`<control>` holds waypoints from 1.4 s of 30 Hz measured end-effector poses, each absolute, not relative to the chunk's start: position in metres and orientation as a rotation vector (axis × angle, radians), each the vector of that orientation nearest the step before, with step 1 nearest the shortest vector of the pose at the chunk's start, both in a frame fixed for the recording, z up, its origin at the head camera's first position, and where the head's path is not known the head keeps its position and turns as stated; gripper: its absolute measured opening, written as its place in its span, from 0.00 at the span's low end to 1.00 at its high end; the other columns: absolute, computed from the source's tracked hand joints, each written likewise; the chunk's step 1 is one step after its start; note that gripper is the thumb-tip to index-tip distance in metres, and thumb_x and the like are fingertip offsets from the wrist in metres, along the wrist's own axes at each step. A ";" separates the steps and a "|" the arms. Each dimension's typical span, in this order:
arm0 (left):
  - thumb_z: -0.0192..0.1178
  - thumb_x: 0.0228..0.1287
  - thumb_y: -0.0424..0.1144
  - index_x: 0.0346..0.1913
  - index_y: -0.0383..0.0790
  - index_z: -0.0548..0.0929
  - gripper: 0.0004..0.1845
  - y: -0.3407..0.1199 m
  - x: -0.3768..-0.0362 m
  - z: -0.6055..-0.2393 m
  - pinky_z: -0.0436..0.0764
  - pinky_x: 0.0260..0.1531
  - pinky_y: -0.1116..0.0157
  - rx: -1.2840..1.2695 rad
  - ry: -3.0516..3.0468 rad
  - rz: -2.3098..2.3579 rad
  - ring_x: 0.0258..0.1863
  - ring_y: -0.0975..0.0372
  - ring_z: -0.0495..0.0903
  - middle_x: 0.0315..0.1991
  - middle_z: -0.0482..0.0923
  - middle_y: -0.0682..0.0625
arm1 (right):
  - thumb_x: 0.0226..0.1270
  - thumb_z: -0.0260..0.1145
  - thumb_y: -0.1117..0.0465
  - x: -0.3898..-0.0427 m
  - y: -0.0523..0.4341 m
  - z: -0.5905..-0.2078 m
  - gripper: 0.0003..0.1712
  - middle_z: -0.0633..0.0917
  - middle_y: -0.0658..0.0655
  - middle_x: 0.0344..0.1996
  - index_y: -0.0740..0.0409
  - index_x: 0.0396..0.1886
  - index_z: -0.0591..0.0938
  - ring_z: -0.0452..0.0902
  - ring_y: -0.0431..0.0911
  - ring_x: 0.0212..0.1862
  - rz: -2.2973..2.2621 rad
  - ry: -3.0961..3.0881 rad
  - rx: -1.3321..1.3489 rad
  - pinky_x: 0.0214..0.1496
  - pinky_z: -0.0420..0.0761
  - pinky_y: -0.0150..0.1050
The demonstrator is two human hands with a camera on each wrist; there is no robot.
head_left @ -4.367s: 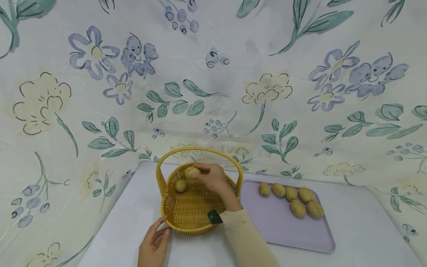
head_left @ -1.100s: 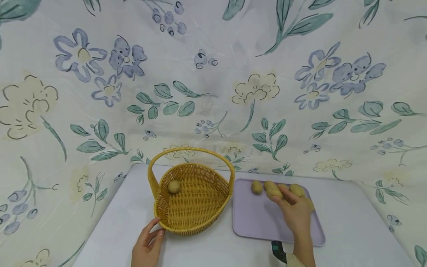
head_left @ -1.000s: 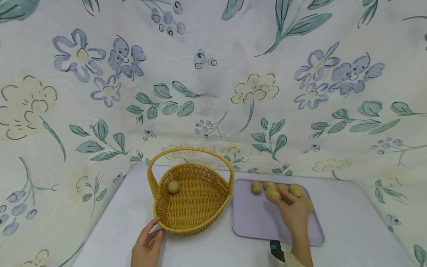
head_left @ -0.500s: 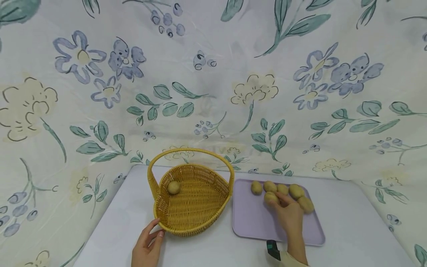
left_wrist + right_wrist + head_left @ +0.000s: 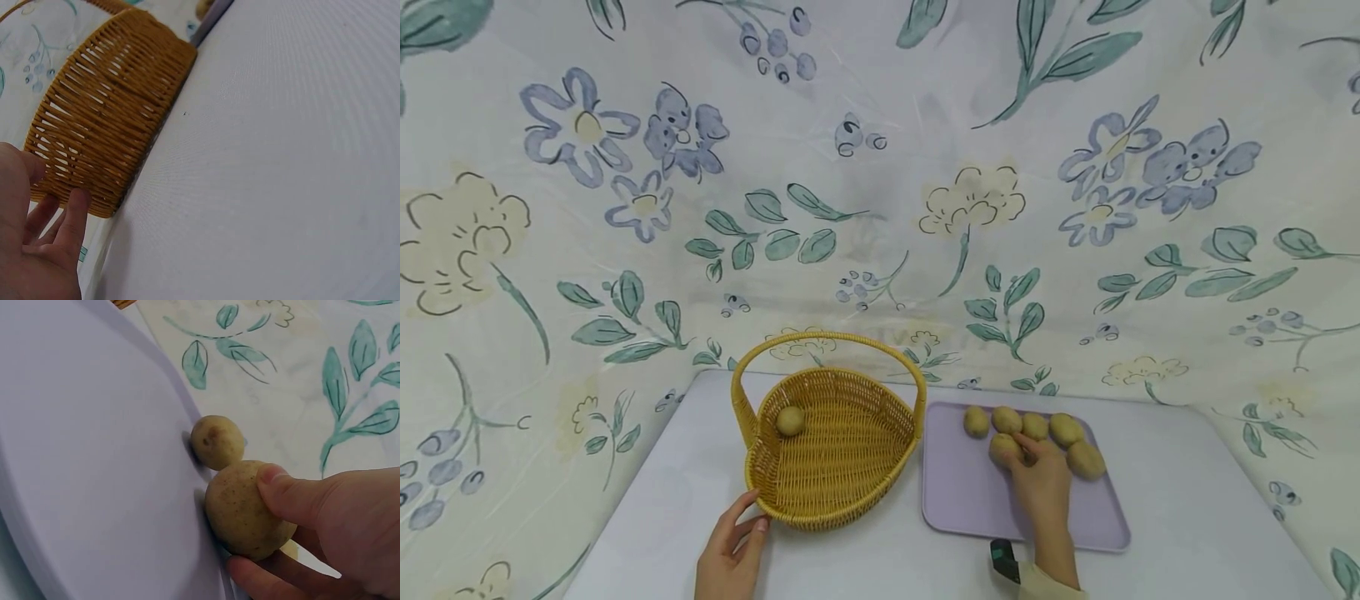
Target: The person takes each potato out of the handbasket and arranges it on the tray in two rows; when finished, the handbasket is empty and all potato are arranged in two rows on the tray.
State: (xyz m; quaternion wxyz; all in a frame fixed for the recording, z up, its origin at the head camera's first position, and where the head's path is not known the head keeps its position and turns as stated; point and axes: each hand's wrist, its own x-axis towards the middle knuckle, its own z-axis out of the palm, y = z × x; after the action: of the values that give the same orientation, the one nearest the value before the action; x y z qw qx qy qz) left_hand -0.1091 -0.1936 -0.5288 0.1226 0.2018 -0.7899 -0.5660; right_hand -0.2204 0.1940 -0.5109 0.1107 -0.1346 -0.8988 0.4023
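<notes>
In the head view, my right hand [image 5: 1042, 483] is over the lilac tray [image 5: 958, 508], gripping a potato [image 5: 1002, 450] by its side. The right wrist view shows the thumb on top of this potato [image 5: 247, 506] and fingers beneath. A smaller potato [image 5: 217, 442] is beyond it. I cannot tell whether the held potato still touches the tray. My left hand [image 5: 730, 554] rests loosely curved fingers against the front left of a yellow wicker basket [image 5: 827, 521]. Its fingertips touch the woven wall [image 5: 106, 112] in the left wrist view. One potato [image 5: 790, 421] lies inside, at the basket's left.
Several potatoes stay grouped at the tray's back, including one at the right [image 5: 1086, 460]. A tall arched handle [image 5: 827, 336] spans the basket. Behind the white table [image 5: 1180, 492] hangs a flower-printed cloth [image 5: 880, 167]. The basket's right side stands close to the tray.
Earlier, my right hand held a potato over the basket. It then went to the tray, and over the last second it has drawn another potato leftward. My left hand stays at the basket.
</notes>
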 end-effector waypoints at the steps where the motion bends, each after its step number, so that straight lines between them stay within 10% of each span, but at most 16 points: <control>1: 0.59 0.66 0.34 0.64 0.56 0.70 0.25 -0.194 -0.109 -0.529 0.81 0.42 0.82 0.588 -2.304 -1.653 0.43 0.77 0.78 0.61 0.68 0.56 | 0.59 0.69 0.58 -0.221 0.194 -0.512 0.25 0.78 0.68 0.52 0.61 0.56 0.79 0.72 0.60 0.57 1.174 -2.640 -0.391 0.61 0.73 0.55; 32: 0.59 0.66 0.34 0.64 0.56 0.70 0.25 -0.197 -0.111 -0.528 0.81 0.42 0.82 0.565 -2.326 -1.626 0.43 0.76 0.79 0.62 0.68 0.55 | 0.60 0.68 0.57 -0.223 0.184 -0.508 0.16 0.85 0.64 0.45 0.56 0.48 0.84 0.80 0.61 0.48 1.007 -2.496 -0.487 0.49 0.80 0.55; 42: 0.57 0.67 0.36 0.64 0.54 0.70 0.23 -0.197 -0.110 -0.529 0.81 0.42 0.82 0.538 -2.321 -1.619 0.43 0.75 0.79 0.62 0.68 0.53 | 0.54 0.74 0.53 -0.221 0.183 -0.499 0.22 0.87 0.59 0.43 0.57 0.47 0.85 0.84 0.56 0.43 1.172 -2.340 -0.473 0.40 0.87 0.36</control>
State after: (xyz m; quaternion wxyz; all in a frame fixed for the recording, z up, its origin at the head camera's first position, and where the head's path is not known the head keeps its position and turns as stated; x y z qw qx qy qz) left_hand -0.1103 -0.1972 -0.5285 0.1301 0.1851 -0.7989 -0.5573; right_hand -0.2208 0.1829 -0.4990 0.2386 -0.1728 -0.8545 0.4278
